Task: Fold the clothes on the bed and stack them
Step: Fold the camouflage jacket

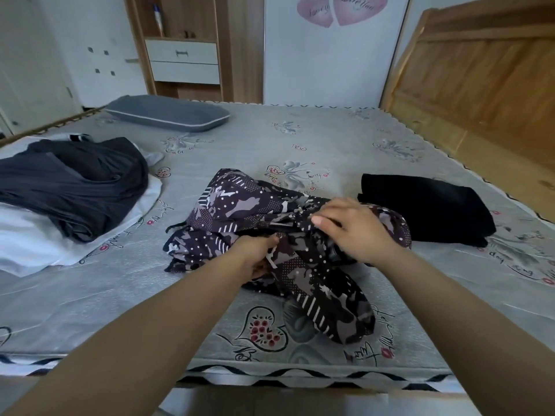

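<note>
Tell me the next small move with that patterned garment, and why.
Probably lift and spread the patterned garment flat on the bed. It lies bunched and creased, both the left hand and right hand already grip it, and a folded black garment waits beside it.

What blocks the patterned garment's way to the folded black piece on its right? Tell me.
Nothing visible does. The patterned garment, gripped by the left hand and right hand, lies right beside the folded black garment, with no object between them.
</note>
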